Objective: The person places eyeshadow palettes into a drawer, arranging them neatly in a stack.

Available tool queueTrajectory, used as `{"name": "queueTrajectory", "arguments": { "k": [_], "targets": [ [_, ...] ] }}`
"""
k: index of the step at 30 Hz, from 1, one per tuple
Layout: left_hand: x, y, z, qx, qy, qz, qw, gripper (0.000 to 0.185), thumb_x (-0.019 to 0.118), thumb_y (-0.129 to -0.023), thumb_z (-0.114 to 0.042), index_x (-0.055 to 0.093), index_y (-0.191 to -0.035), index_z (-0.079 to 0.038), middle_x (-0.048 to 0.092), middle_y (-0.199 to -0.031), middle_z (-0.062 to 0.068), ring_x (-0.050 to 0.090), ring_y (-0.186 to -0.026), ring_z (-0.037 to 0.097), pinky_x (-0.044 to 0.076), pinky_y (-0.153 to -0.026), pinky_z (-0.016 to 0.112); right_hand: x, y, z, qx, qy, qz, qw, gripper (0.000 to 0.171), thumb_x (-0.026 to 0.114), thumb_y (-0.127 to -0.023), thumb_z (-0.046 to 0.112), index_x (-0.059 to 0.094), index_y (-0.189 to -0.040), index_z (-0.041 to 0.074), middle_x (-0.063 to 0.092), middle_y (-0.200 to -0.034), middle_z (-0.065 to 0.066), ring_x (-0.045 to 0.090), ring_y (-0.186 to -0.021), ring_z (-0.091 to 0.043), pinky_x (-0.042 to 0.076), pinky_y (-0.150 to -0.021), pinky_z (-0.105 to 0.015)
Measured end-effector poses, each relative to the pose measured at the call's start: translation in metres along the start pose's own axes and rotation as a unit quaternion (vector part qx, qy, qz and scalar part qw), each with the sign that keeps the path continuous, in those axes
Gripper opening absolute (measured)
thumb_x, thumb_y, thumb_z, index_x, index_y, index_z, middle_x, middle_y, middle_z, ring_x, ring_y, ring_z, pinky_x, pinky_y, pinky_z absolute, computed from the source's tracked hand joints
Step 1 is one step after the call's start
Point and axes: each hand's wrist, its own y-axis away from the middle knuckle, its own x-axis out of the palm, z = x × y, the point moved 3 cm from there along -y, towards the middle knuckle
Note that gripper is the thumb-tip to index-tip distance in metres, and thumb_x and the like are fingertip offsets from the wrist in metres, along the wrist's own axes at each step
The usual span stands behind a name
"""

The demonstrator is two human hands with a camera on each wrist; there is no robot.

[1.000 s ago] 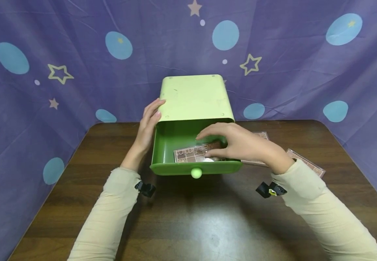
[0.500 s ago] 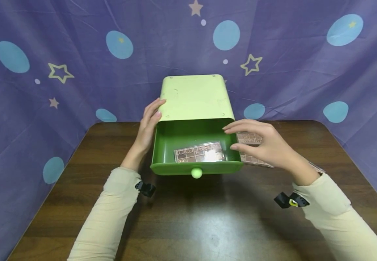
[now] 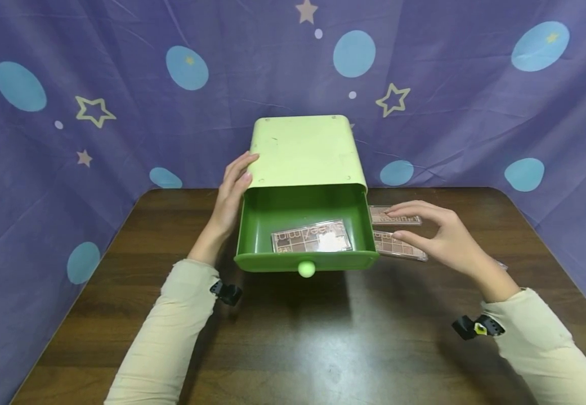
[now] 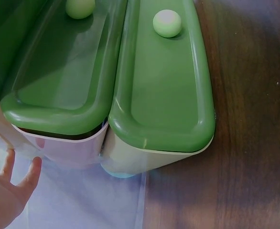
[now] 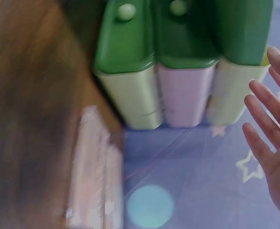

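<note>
A drawer cabinet (image 3: 305, 149) with a pale green top has its green drawer (image 3: 267, 261) pulled out. In that drawer lies an eyeshadow palette (image 3: 303, 237) with a clear lid. My left hand (image 3: 229, 194) rests against the cabinet's left side, fingers extended over the top edge. To the right of the drawer, my right hand (image 3: 447, 239) is above two more palettes, with a gap between thumb and fingers. One is the rear palette (image 3: 381, 215), the other the front palette (image 3: 399, 246); the hand partly covers the rear one. It holds nothing.
Below the open drawer, the left wrist view shows two closed drawers, the lowest drawer (image 4: 166, 86) nearest the brown wooden table (image 4: 254, 119). A purple patterned cloth (image 3: 293, 67) hangs behind. Another flat item (image 3: 501, 264) is mostly hidden by my right wrist.
My right hand has moved from above the palette in the drawer, out to the right, over the palettes on the table. The palette stays in the drawer; my left hand has not moved.
</note>
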Motion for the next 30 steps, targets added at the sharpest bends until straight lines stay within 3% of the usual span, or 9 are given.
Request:
{"name": "queueTrajectory", "arguments": {
  "k": [8,19,25,28,30],
  "targets": [
    [0.000,0.000,0.000,0.000,-0.001,-0.004,1.0000,0.049,0.044,-0.097,-0.018,0.049,-0.141,0.003,0.033,-0.154,0.012,0.030,-0.140,0.025,0.025,-0.115,0.042,0.003,0.025,-0.031,0.040,0.022,-0.006,0.999,0.046,0.081,-0.068,-0.015,0.071,-0.111,0.000,0.070,-0.111,-0.012,0.054,-0.117,0.000,0.037,-0.103,-0.016],
    [0.001,0.001,0.000,0.007,-0.004,-0.001,1.0000,0.051,0.044,-0.097,-0.020,0.048,-0.142,0.003,0.034,-0.154,0.011,0.031,-0.139,0.022,0.025,-0.115,0.042,0.006,0.048,-0.070,0.109,0.057,0.022,0.992,0.042,0.083,-0.075,0.000,0.072,-0.115,0.008,0.070,-0.113,-0.008,0.053,-0.112,0.004,0.033,-0.101,-0.012],
    [0.000,0.000,0.001,0.006,-0.007,-0.004,0.9999,0.050,0.044,-0.097,-0.020,0.048,-0.141,0.003,0.034,-0.154,0.011,0.029,-0.141,0.022,0.024,-0.115,0.042,0.005,0.054,-0.091,0.124,0.066,0.048,0.989,0.041,0.083,-0.076,0.004,0.071,-0.115,0.007,0.070,-0.116,-0.009,0.051,-0.112,0.006,0.033,-0.098,-0.010],
    [0.000,0.001,0.000,0.009,-0.012,-0.004,0.9999,0.050,0.043,-0.097,-0.021,0.048,-0.142,0.003,0.034,-0.154,0.012,0.029,-0.141,0.022,0.023,-0.115,0.043,0.006,0.056,-0.102,0.146,0.067,0.067,0.985,0.042,0.083,-0.077,0.005,0.071,-0.117,0.006,0.068,-0.118,-0.010,0.053,-0.114,0.000,0.035,-0.097,-0.010],
    [0.000,0.001,0.000,0.010,-0.017,-0.003,0.9998,0.051,0.043,-0.097,-0.022,0.048,-0.142,0.002,0.033,-0.154,0.012,0.028,-0.141,0.022,0.023,-0.116,0.044,0.007,0.056,-0.107,0.160,0.069,0.085,0.981,0.045,0.084,-0.077,0.007,0.069,-0.119,0.006,0.067,-0.120,-0.011,0.055,-0.116,-0.010,0.039,-0.098,-0.018]
  ]
}}
